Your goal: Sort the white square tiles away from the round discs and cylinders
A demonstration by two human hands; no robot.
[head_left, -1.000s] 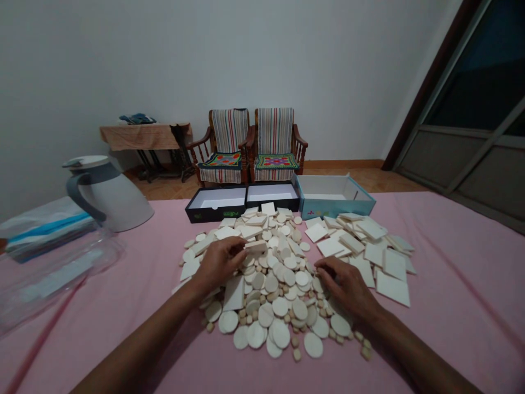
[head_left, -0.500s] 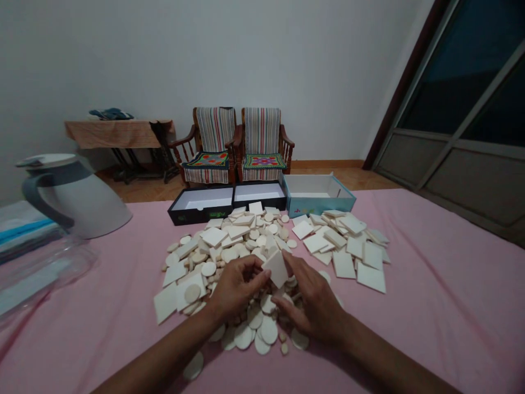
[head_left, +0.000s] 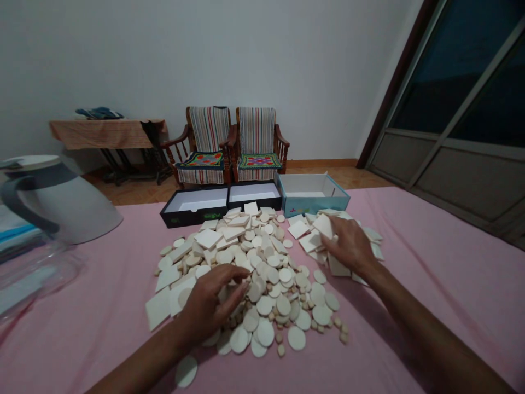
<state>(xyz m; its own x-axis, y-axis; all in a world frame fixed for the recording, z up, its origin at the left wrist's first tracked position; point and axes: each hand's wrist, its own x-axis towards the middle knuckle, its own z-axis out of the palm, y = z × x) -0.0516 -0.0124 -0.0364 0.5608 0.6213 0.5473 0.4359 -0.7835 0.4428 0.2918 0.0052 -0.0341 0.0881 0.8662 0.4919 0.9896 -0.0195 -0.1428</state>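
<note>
My right hand pinches a pale square wooden tile over a heap of similar square tiles on the right. Over the larger mixed pile, my left hand hovers with thumb and fingers apart, and I see nothing in it. That pile holds many flat round wooden discs, small wooden cubes and square tiles mostly at its back and left. One round disc lies apart near my left forearm.
Behind the piles stand two black boxes with white insides and a light blue box. A grey and white jug and clear plastic packaging are at the left on the pink cloth. Two wooden armchairs are beyond.
My right hand has carried the square tile from the middle pile to the right-hand heap. My left hand has let go of it and moved slightly left and down. The view has shifted slightly.
</note>
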